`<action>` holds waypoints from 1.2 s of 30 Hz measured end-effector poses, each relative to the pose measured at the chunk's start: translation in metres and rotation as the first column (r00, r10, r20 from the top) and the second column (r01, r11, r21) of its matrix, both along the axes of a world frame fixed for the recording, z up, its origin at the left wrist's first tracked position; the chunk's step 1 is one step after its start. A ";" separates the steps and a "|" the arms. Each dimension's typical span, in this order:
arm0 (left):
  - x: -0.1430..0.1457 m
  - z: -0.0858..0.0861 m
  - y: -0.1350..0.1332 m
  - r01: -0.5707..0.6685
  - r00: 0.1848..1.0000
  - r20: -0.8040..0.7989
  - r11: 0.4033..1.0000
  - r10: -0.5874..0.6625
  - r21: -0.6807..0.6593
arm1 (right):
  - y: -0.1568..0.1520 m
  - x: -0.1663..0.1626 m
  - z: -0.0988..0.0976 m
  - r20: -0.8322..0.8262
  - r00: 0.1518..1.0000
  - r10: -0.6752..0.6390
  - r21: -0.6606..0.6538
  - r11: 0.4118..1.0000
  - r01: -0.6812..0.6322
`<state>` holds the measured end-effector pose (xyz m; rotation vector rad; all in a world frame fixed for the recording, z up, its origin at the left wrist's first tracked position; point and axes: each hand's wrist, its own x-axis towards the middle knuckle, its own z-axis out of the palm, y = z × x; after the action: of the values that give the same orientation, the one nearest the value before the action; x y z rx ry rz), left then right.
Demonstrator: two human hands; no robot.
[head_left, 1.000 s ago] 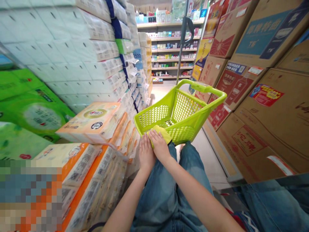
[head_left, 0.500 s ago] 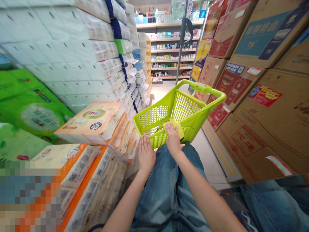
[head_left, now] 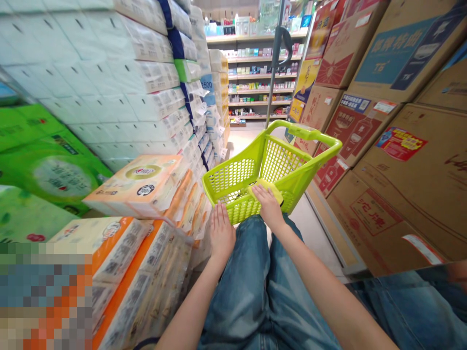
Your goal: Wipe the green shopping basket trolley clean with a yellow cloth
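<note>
A lime-green plastic shopping basket (head_left: 292, 167) with lattice sides stands in front of my knees, its long handle frame raised toward the right. Over its near rim lies a yellow cloth (head_left: 276, 191), folded and dark along its lower edge. My right hand (head_left: 269, 204) presses the cloth against that rim, fingers laid over it; the underside of the hand is hidden. At the basket's near left corner, my left hand (head_left: 222, 233) rests with its fingers stretched out flat against the plastic and holds nothing.
Packs of tissue (head_left: 134, 182) are piled close on my left, below a tall stack of white paper packs (head_left: 87, 78). Cardboard cartons (head_left: 408, 160) line the right. A dark pole (head_left: 272, 92) rises behind the basket, before stocked shelves (head_left: 260, 73). Another person's denim-clad leg (head_left: 412, 311) shows lower right.
My right hand and the yellow cloth have slid a little to the right along the rim. My left hand and the basket are almost where they were.
</note>
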<state>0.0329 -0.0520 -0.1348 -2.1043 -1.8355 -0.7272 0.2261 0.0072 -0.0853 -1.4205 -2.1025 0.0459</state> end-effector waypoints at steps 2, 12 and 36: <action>0.000 0.000 0.000 0.004 1.000 0.004 1.000 -0.004 -0.001 | 0.005 0.010 0.003 -0.024 0.996 -0.081 -0.007 0.997 0.081; 0.000 0.000 0.002 -0.034 0.999 -0.015 0.999 0.034 -0.006 | -0.028 -0.102 -0.011 -0.049 0.996 0.074 0.011 0.997 -0.074; -0.001 -0.001 0.002 -0.019 1.000 -0.019 1.000 0.019 0.004 | -0.033 -0.102 -0.015 -0.043 0.993 0.110 0.020 0.994 -0.109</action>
<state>0.0320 -0.0505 -0.1358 -2.0815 -1.8395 -0.7034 0.1246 -0.0256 -0.1008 -1.2817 -2.1377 0.1003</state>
